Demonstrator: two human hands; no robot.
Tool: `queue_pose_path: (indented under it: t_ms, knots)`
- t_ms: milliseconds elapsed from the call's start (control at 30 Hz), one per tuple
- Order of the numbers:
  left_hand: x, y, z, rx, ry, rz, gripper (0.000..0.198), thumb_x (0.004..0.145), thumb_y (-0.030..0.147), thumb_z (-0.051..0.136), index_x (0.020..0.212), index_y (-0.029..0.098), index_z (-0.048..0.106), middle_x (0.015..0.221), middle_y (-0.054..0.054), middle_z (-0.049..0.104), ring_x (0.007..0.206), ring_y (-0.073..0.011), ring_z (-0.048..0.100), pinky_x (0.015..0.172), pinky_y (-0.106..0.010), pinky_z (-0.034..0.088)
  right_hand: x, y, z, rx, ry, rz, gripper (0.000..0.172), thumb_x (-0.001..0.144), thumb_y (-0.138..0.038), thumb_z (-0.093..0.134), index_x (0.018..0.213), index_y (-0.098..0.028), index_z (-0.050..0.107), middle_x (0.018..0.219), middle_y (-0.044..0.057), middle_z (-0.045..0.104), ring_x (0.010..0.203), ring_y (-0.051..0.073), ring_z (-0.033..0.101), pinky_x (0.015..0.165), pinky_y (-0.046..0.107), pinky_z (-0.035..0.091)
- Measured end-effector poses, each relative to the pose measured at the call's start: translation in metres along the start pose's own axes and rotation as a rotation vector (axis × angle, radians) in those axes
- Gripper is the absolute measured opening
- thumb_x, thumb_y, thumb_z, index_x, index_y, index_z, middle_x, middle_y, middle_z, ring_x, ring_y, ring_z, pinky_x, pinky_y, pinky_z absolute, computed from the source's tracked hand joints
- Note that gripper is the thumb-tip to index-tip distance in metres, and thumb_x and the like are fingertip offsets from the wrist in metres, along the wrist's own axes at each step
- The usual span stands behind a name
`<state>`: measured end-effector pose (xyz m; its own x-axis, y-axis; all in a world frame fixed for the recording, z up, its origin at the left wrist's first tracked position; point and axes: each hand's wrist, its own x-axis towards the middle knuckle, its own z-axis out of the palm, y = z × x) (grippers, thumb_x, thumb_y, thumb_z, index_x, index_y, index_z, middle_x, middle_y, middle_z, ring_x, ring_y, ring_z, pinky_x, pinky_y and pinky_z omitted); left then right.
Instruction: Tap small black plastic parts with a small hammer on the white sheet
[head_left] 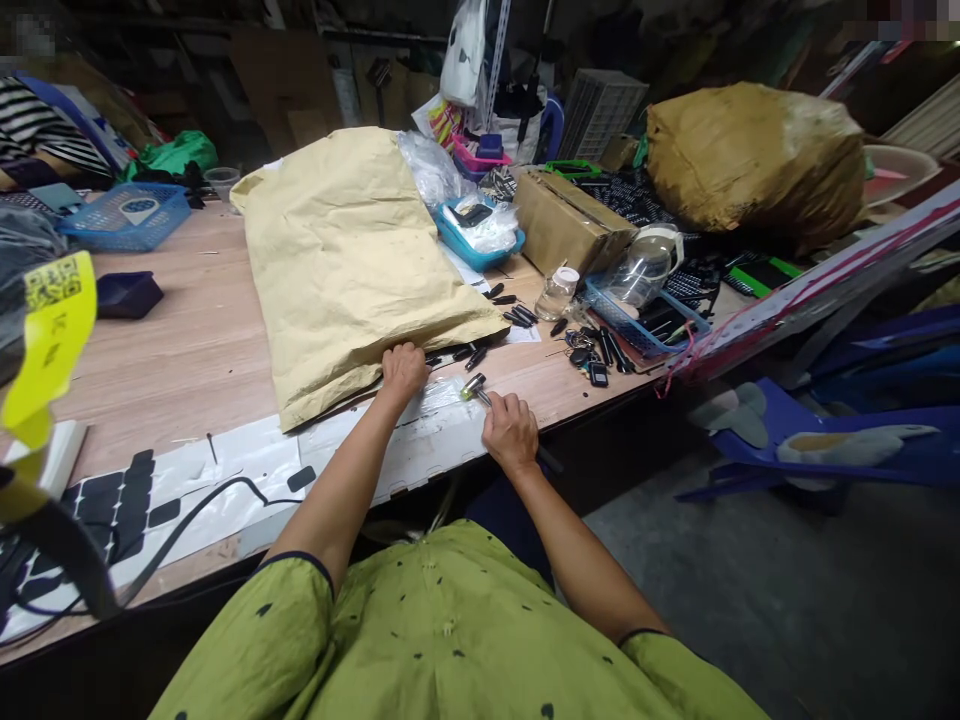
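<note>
Fingers of my left hand (406,372) curl at the near edge of the paper bag (352,250); what they pinch, I cannot tell. My right hand (511,432) clenches a hammer (472,387), its head by the near edge of the table (202,300). Black pieces (521,315) lie loose, farther off; I judge work under way, finished and unfinished indistinguishable.

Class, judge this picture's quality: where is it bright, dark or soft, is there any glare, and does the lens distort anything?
Head view: the paper sack is brightly lit, while the floor sinks into shadow; head view: glints show on the clear container; head view: small print on the yellow tag is too soft to read; head view: the blue chair looks stretched, probably by a wide lens.
</note>
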<state>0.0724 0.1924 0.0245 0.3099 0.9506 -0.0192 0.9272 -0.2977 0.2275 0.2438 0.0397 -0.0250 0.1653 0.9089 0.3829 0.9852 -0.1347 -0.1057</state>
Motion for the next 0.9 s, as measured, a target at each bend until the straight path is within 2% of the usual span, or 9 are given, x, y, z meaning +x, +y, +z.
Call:
queue_pose_path:
  t_ms: [133, 267, 400, 500, 700, 900]
  knots:
    - [-0.016, 0.000, -0.008, -0.018, -0.005, 0.048, 0.013, 0.086, 0.029, 0.067, 0.092, 0.019, 0.073, 0.109, -0.015, 0.067, 0.110, -0.0357, 0.057, 0.089, -0.045, 0.042, 0.001, 0.000, 0.000, -0.003, 0.005, 0.000, 0.033, 0.091, -0.016, 0.051, 0.120, -0.021, 0.067, 0.093, 0.009, 0.057, 0.088, 0.024, 0.046, 0.073, 0.033, 0.033]
    - [-0.055, -0.005, -0.010, -0.134, 0.055, 0.130, 0.017, 0.089, 0.034, 0.066, 0.099, 0.022, 0.071, 0.105, -0.011, 0.070, 0.105, -0.0323, 0.061, 0.088, -0.042, 0.043, 0.001, 0.000, 0.000, 0.008, 0.014, -0.001, 0.033, 0.091, -0.016, 0.051, 0.120, -0.020, 0.067, 0.093, 0.009, 0.057, 0.089, 0.025, 0.047, 0.072, 0.033, 0.033]
    - [-0.101, -0.010, 0.002, -0.202, 0.021, 0.155, 0.015, 0.087, 0.036, 0.068, 0.096, 0.024, 0.071, 0.093, -0.008, 0.072, 0.096, -0.0296, 0.063, 0.084, -0.040, 0.044, 0.002, 0.001, 0.000, 0.016, 0.011, -0.004, 0.033, 0.091, -0.016, 0.051, 0.120, -0.021, 0.067, 0.094, 0.009, 0.057, 0.089, 0.025, 0.047, 0.072, 0.033, 0.033]
    - [-0.124, -0.014, 0.015, -0.250, 0.025, 0.133, 0.015, 0.086, 0.035, 0.068, 0.096, 0.024, 0.073, 0.093, -0.007, 0.070, 0.096, -0.0290, 0.062, 0.083, -0.040, 0.045, 0.002, 0.003, 0.000, 0.019, 0.016, -0.003, 0.033, 0.092, -0.017, 0.051, 0.119, -0.020, 0.068, 0.094, 0.009, 0.058, 0.089, 0.025, 0.048, 0.072, 0.033, 0.033]
    - [-0.135, -0.025, 0.034, -0.426, 0.124, 0.122, 0.020, 0.086, 0.037, 0.069, 0.101, 0.025, 0.074, 0.092, -0.005, 0.067, 0.093, -0.0259, 0.059, 0.087, -0.041, 0.047, 0.001, 0.007, 0.003, 0.048, 0.050, -0.007, 0.032, 0.092, -0.017, 0.051, 0.119, -0.021, 0.068, 0.094, 0.009, 0.059, 0.089, 0.024, 0.048, 0.072, 0.033, 0.034]
    - [-0.132, -0.027, 0.039, -0.457, 0.134, 0.117, 0.017, 0.087, 0.033, 0.068, 0.099, 0.023, 0.075, 0.092, -0.005, 0.069, 0.092, -0.0249, 0.060, 0.087, -0.041, 0.047, 0.001, 0.013, -0.002, 0.204, 0.060, 0.005, 0.032, 0.094, -0.017, 0.049, 0.116, -0.020, 0.072, 0.092, 0.009, 0.066, 0.088, 0.024, 0.055, 0.077, 0.033, 0.042]
